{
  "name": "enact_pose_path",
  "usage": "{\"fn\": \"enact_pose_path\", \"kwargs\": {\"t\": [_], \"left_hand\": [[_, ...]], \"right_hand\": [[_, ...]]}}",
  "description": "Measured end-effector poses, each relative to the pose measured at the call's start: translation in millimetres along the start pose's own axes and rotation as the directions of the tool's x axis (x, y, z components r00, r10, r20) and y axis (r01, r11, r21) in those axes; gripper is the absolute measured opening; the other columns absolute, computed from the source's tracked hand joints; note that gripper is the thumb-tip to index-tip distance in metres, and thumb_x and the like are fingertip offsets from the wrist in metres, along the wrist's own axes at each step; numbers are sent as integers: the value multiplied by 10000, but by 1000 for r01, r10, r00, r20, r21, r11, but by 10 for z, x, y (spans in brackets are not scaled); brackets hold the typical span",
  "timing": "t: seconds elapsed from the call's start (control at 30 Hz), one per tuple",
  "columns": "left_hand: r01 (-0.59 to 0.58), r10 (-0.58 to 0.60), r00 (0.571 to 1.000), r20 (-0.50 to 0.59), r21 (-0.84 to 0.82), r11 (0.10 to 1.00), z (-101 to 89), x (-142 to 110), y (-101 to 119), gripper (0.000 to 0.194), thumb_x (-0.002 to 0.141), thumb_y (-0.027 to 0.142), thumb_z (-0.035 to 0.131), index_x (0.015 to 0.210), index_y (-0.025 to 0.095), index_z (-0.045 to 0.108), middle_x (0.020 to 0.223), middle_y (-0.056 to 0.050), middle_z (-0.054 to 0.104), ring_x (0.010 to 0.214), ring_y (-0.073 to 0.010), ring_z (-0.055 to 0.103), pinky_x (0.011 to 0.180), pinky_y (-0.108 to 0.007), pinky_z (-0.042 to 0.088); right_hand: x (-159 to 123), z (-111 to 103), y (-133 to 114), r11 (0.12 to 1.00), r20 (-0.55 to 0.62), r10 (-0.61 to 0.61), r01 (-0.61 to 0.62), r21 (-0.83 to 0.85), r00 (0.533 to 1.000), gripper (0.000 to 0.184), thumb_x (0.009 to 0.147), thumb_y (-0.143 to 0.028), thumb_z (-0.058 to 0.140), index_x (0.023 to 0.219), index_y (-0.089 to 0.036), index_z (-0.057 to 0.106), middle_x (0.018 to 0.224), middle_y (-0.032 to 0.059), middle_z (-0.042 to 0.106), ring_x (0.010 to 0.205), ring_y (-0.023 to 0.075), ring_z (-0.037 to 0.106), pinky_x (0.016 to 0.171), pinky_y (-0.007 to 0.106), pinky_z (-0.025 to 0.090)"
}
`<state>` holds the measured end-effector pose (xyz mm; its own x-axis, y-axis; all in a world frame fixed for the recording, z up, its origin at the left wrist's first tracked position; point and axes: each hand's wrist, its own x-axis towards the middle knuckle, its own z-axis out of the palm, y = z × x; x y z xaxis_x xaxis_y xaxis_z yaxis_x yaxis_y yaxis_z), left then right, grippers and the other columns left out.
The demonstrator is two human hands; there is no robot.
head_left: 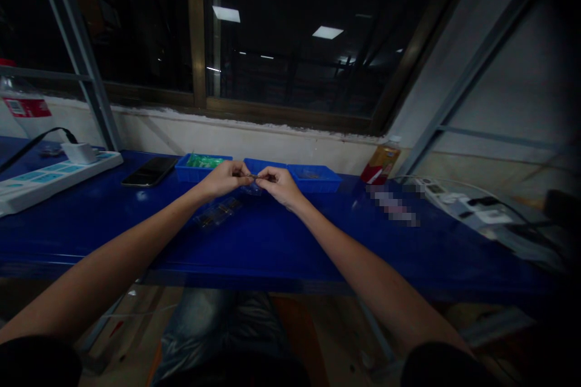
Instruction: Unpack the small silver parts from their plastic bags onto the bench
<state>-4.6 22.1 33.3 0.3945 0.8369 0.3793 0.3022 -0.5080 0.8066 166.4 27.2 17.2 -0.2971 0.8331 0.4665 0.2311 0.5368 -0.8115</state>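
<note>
Both my hands meet above the blue table (272, 242), in front of the blue bins. My left hand (227, 178) is closed, thumb and fingers pinching a small, thin dark piece (254, 176). On the other end of that piece my right hand (280, 185) closes in a pinch too. The piece is too small and dim to name. Just under the fingers is a bit of clear plastic (251, 190). Several small clear packets with dark contents (218, 213) lie on the table below my left hand.
Behind my hands stand a blue bin with green packets (184, 172) and a blue bin on the right (324, 182). A phone (149, 172) and a white power strip (59, 178) lie left. At right are a drink bottle (382, 162) and another power strip (490, 216).
</note>
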Motion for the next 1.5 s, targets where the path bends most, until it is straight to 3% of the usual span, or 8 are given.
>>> {"fn": "enact_pose_path", "kwargs": {"t": [0.27,0.43,0.53,0.77,0.87,1.0,1.2,1.5], "left_hand": [[-189,207,978,-29,306,933,-25,-22,-3,94,727,228,535,729,143,576,687,-20,607,649,-130,535,618,-261,390],[-302,394,914,-99,484,821,-4,-43,-1,90,723,143,508,757,155,590,738,-21,618,708,-146,548,659,-274,409],[-345,484,866,-124,553,758,0,-38,-13,141,752,120,479,801,158,605,768,-33,608,751,-156,544,695,-292,418],[-412,540,834,-112,525,745,17,-39,-3,208,771,89,457,855,181,623,861,-38,575,870,-163,530,812,-329,419],[-333,468,856,-218,460,823,29,-28,-9,268,756,100,469,985,175,587,954,-57,552,882,-163,523,774,-311,434],[-129,198,922,-334,218,967,26,21,-66,348,745,121,468,1093,135,489,916,-68,563,801,-150,532,679,-273,430],[64,-65,998,-3,-112,992,119,13,-38,242,716,148,513,958,125,517,712,-9,562,649,-115,521,651,-258,420],[238,-247,969,3,-280,930,203,-51,95,284,798,326,530,1026,159,500,753,-22,578,598,-98,511,588,-240,400]], "right_hand": [[-39,-10,-92,987,36,76,-80,140,996,246,713,-406,561,637,-172,561,548,-31,529,542,91,488,569,234,371],[-11,-30,-63,980,-85,199,-197,23,976,410,729,-557,525,597,-169,549,527,-13,525,513,97,496,525,236,353],[-9,-22,-57,949,-31,310,-307,72,950,428,726,-561,525,593,-157,572,530,10,545,504,103,509,511,240,350],[-33,53,-110,913,-62,227,-190,360,972,224,655,-383,625,666,-164,576,546,-35,528,504,74,490,525,221,374],[-28,42,-123,932,-145,195,-137,336,970,167,658,-327,605,643,-166,561,531,-44,511,505,71,480,526,214,382],[-9,-10,-120,953,-238,157,-84,291,959,130,659,-296,588,642,-175,544,529,-51,503,513,71,482,529,209,397],[11,-17,-87,963,-236,149,-87,256,960,131,662,-301,568,694,-177,540,589,-44,531,523,66,495,536,207,409],[7,-8,-65,989,-232,-123,138,47,965,46,639,-162,501,642,-191,466,631,-40,476,612,95,484,604,235,390]]}}
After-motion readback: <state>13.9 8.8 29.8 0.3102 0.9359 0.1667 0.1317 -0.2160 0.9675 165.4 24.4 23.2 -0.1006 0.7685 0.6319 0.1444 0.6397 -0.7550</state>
